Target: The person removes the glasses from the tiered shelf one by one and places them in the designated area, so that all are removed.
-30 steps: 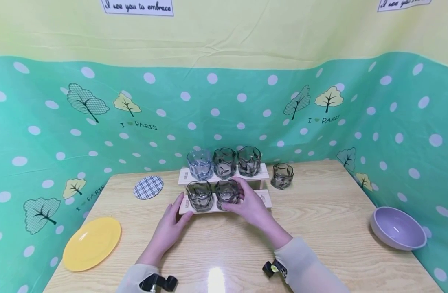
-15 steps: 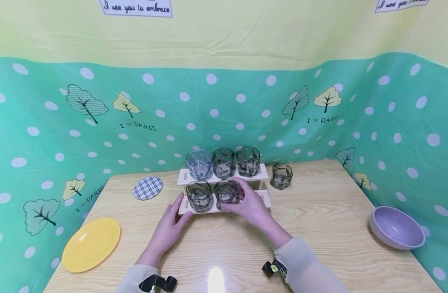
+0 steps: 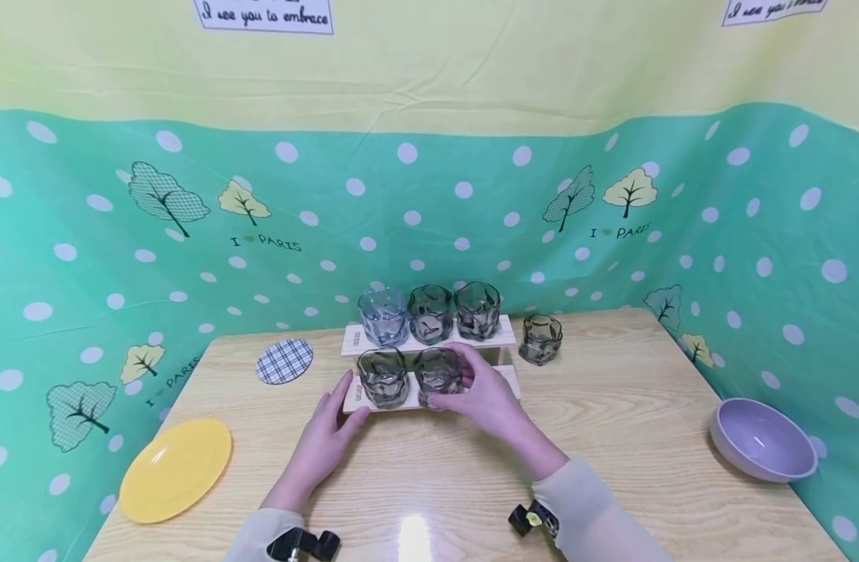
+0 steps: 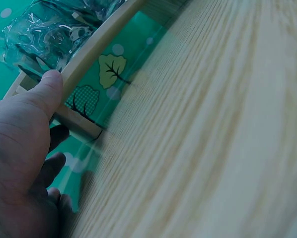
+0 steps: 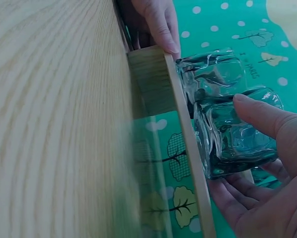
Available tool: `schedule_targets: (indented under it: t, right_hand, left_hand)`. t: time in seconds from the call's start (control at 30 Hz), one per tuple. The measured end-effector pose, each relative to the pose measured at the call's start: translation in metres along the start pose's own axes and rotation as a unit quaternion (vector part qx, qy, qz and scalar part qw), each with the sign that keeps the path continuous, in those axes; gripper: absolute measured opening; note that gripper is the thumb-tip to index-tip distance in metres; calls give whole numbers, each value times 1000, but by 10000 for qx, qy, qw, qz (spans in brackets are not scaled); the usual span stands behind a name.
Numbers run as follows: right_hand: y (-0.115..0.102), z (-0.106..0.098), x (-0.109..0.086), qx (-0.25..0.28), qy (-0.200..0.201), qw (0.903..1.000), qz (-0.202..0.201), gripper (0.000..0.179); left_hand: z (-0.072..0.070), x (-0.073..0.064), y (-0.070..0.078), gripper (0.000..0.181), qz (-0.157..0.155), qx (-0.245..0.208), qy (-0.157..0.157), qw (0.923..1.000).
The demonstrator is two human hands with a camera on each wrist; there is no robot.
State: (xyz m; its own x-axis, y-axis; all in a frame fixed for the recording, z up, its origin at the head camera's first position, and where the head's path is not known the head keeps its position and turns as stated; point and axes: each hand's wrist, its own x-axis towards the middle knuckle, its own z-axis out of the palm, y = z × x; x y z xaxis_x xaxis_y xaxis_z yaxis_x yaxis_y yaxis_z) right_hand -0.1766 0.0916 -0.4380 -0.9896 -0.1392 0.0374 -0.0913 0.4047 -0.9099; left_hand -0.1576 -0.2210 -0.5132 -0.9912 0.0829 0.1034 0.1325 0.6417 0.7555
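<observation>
A two-tier wooden rack [image 3: 356,339] stands mid-table. My left hand [image 3: 320,437] holds the left end of its lower tier, with the thumb [image 4: 51,84] on the front edge of the board. My right hand [image 3: 493,402] grips a dark grey glass tumbler [image 3: 436,373] on that tier, thumb at the front and fingers round the right side. Just left of it sits another grey tumbler [image 3: 383,380]. The upper tier bears a bluish tumbler [image 3: 383,318] and two grey tumblers, one in the middle [image 3: 430,316] and one at the right [image 3: 478,312].
A loose grey tumbler [image 3: 541,340] stands on the table right of the rack. Left of it lie a checked round mat [image 3: 284,361] and a yellow plate [image 3: 176,470]. A purple bowl [image 3: 762,439] sits at the right edge. Patterned cloth [image 3: 429,203] hangs behind.
The tumbler in my right hand has shifted very slightly to the right, away from its neighbour, along with that hand. My left hand stays in place on the rack.
</observation>
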Motion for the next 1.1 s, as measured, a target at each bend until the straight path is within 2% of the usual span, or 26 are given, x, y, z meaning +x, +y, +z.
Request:
schedule_targets:
  t: [0.3, 0.5, 1.1]
  right_hand:
    - [-5, -19, -9, -100, 109, 9998, 102, 101]
    - [-3, -37, -18, -157, 172, 9997, 103, 98]
    - [6, -108, -37, -486, 159, 9986, 94, 98]
  left_hand:
    - [0, 1, -1, 82, 23, 21, 19, 10000]
    - [1, 1, -2, 82, 32, 39, 24, 10000]
    - [1, 0, -1, 83, -53, -17, -1, 10000]
